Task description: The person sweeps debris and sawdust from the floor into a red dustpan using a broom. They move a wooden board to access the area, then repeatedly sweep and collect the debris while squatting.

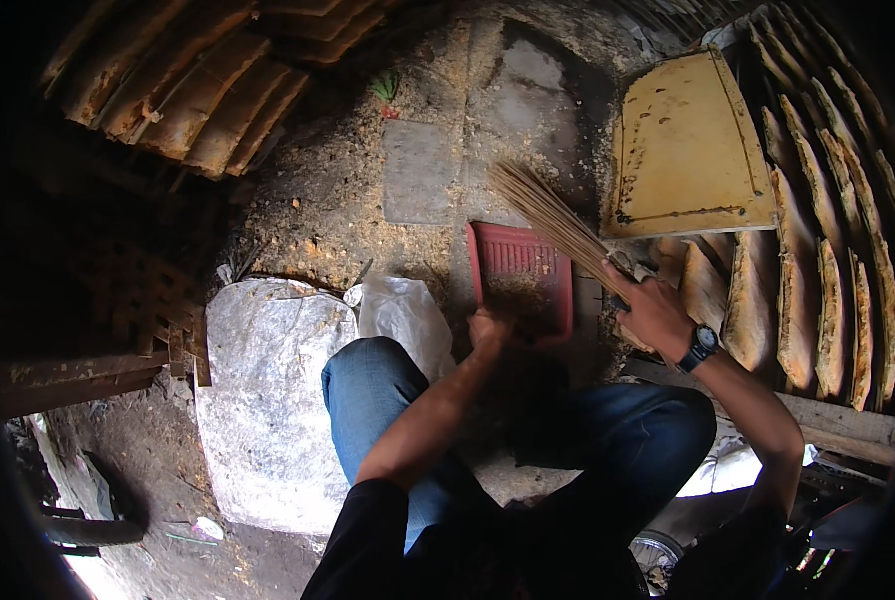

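Two hands [658, 312] [491, 326]: right grips broom [556, 220], left's hold near dustpan [513, 252] obscured.

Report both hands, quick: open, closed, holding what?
Left hand: closed, apparently holding the red, ribbed, rectangular dustpan at its near end.
Right hand: closed, holding the long brown broom of bundled thin sticks.

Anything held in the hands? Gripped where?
Right hand: stick broom, by its near, bundled end. Left hand: seemingly the red dustpan, at its near side; exact grip hidden.
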{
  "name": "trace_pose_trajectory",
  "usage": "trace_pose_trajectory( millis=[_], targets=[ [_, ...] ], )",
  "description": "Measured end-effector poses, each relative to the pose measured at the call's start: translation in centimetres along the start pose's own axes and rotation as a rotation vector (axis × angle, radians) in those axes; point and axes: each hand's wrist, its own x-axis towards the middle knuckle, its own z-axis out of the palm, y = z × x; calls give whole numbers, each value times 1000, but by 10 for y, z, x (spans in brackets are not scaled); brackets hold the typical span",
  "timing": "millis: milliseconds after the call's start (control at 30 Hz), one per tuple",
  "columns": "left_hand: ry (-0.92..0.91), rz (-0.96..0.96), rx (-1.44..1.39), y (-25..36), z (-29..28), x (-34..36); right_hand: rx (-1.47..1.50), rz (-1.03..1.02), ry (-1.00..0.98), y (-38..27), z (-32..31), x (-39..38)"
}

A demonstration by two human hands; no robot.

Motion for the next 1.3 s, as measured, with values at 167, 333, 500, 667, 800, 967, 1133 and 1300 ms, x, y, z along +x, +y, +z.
trace_pose_trajectory(
  millis=[167,333,500,667,800,967,1133,1300],
  targets=[
    [-19,66,-70,-15,12,16,42,23,-4,-7,-13,-21],
    [59,35,87,-20,22,29,173,-147,19,-23,-5,6],
    [44,-25,97,-16,35,24,165,-40,-44,-10,14,-2],
    [243,-17,25,-31,48,31,209,17,-25,-1,5,-13],
    [301,5,72,-23,55,23,348,101,-78,-10,-23,-37],
    [407,54,152,-10,62,13,660,149,35,-20,-39,-64],
    [380,81,203,-6,60,8,838,172,155,9,-25,-61],
    [371,110,225,11,56,-1,1093,208,251,52,3,-17]
  ],
)
